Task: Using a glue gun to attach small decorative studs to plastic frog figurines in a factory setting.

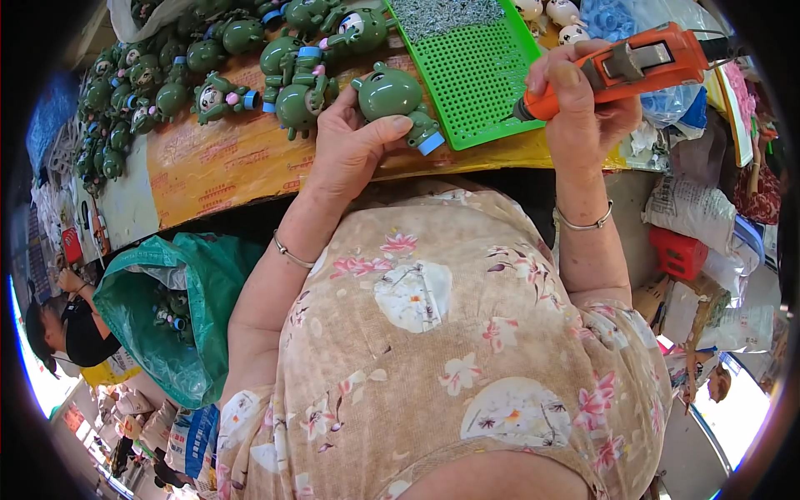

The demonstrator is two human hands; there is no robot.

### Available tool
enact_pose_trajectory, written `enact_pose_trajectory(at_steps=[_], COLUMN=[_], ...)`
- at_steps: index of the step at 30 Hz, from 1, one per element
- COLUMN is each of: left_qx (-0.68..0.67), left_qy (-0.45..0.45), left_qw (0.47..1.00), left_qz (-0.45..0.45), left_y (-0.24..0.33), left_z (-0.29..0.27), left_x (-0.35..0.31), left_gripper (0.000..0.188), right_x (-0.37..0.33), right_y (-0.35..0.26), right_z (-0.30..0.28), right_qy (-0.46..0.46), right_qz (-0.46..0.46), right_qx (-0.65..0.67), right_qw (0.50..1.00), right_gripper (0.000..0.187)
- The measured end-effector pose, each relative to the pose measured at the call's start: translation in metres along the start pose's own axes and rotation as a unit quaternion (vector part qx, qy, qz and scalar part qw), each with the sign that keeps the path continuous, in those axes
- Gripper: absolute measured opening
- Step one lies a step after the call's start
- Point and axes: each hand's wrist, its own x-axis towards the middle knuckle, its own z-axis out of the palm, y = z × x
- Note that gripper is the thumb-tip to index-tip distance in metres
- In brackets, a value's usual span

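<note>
My left hand (346,146) is closed around a glossy dark green toy figure (392,92), which has round ears and a blue cap at its lower end. The figure lies with its back up, just left of a bright green perforated tray (479,96). Small metal screws (446,17) are heaped in the far part of that tray. My right hand (583,108) grips an orange electric screwdriver (637,68), held sideways with its dark tip pointing left over the tray's right edge. A cord leaves the tool's back end.
Many more green toy figures (233,35) crowd the table (208,171) at the far left. An opened green sack (212,308) with several figures inside stands below the table's left edge. Blue pieces (608,18) in clear plastic lie at far right. Another person (71,329) is at the left.
</note>
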Motion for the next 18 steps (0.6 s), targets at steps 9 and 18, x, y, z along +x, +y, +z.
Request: enact_pose_trajectory(at_steps=[9, 18], left_qx=[0.025, 0.051], left_qy=[0.009, 0.016], left_qw=[1.0, 0.999], left_qz=[0.008, 0.002], left_y=[-0.001, 0.0], left_z=[0.003, 0.009], left_x=[-0.001, -0.001], left_gripper=[0.051, 0.047], right_x=[0.009, 0.006], right_y=[-0.017, -0.045], right_z=[0.007, 0.041], right_qy=[0.009, -0.127], right_qz=[-0.034, 0.005], right_qx=[0.048, 0.225], right_qw=[0.998, 0.966], right_gripper=[0.026, 0.045])
